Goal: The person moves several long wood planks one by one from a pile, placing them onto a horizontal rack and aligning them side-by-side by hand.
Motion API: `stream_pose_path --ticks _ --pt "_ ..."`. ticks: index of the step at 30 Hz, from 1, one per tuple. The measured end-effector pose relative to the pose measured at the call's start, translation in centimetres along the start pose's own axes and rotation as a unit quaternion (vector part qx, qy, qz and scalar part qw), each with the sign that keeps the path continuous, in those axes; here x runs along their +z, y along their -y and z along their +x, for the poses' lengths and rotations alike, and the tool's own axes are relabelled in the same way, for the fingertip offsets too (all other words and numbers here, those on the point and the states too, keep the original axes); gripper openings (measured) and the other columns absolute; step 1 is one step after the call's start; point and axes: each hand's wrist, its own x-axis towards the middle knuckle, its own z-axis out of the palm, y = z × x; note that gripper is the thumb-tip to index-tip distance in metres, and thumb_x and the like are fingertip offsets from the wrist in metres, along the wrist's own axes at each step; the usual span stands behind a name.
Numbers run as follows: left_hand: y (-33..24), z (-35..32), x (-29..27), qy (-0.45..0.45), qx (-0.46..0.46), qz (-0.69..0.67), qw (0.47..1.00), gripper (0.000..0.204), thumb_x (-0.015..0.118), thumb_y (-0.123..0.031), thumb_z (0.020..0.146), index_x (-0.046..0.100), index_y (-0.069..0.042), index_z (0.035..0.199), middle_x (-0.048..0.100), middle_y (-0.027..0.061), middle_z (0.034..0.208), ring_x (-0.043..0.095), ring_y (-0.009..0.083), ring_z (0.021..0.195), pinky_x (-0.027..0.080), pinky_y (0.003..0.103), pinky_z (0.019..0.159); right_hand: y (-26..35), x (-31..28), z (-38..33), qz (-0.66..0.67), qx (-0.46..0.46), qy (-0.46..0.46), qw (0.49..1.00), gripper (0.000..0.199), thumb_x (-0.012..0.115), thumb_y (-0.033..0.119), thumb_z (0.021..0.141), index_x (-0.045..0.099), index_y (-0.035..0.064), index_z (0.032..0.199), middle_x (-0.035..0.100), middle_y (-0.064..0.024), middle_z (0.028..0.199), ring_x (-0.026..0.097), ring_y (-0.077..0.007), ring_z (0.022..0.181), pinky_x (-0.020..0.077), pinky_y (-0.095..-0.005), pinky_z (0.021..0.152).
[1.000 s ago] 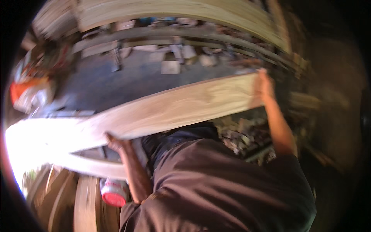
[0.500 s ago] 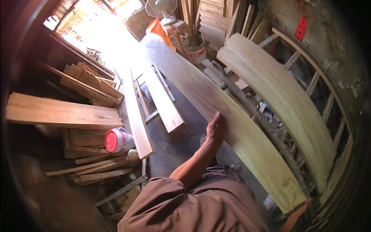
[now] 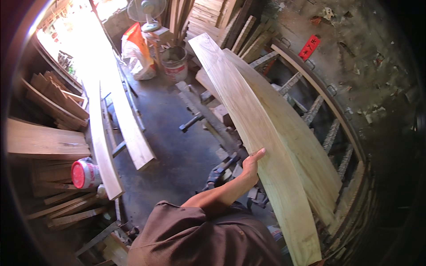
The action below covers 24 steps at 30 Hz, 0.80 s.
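Observation:
A long, pale wooden board (image 3: 255,117) slants across the middle and right. My left hand (image 3: 252,167) grips its left edge midway along, thumb on the upper face and the other fingers hidden beneath. Down at the near end, only a sliver of my right hand (image 3: 317,263) shows at the board's end; most of it is hidden or out of view. Another wide wooden board (image 3: 310,170) lies on a frame with rungs, partly covered by the held one.
Two long planks (image 3: 129,124) rest on a stand at left. Beside them are a red-lidded bucket (image 3: 80,174) and stacked timber (image 3: 49,137). Metal clamps (image 3: 219,170) lie low near my left forearm. An open bucket (image 3: 175,66) and fan (image 3: 148,11) stand at the back.
The held board has swung right with my hands and now overlaps the other board on the frame. My view has turned right. My left hand keeps its grip.

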Motion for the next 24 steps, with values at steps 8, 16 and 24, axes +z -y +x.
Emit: stream_pose_path --ticks 8,16,24 --pt "3.3 4.3 3.5 -0.046 -0.061 0.079 0.994 0.05 0.073 -0.023 0.088 0.06 0.004 0.128 0.063 0.0192 0.127 0.062 0.0337 0.116 0.047 0.047 0.103 0.7 -0.2 2.7 -0.013 0.062 -0.028 0.998 0.085 0.048 0.066 0.095 0.042 -0.0003 0.147 0.048 -0.0189 0.146 0.051 -0.037 0.127 0.0421 -0.0461 0.104" --pt "8.3 9.1 7.2 -0.092 -0.06 0.119 0.987 0.054 0.072 -0.022 0.088 0.056 0.006 0.131 0.064 0.0211 0.125 0.064 0.035 0.112 0.05 0.046 0.099 -1.6 -1.5 10.7 -0.019 0.124 -0.016 0.992 0.085 0.047 0.066 0.095 0.041 -0.0002 0.148 0.048 -0.0191 0.146 0.051 -0.0373 0.127 0.0422 -0.046 0.103" --pt "14.3 15.8 11.4 -0.129 -0.013 0.133 0.983 0.046 0.074 -0.025 0.088 0.061 0.006 0.118 0.069 0.0194 0.111 0.069 0.0307 0.094 0.054 0.042 0.092 -3.7 -4.6 25.2 -0.009 0.154 0.072 0.985 0.085 0.045 0.067 0.096 0.04 0.0 0.148 0.048 -0.0193 0.145 0.051 -0.0375 0.127 0.0422 -0.046 0.103"
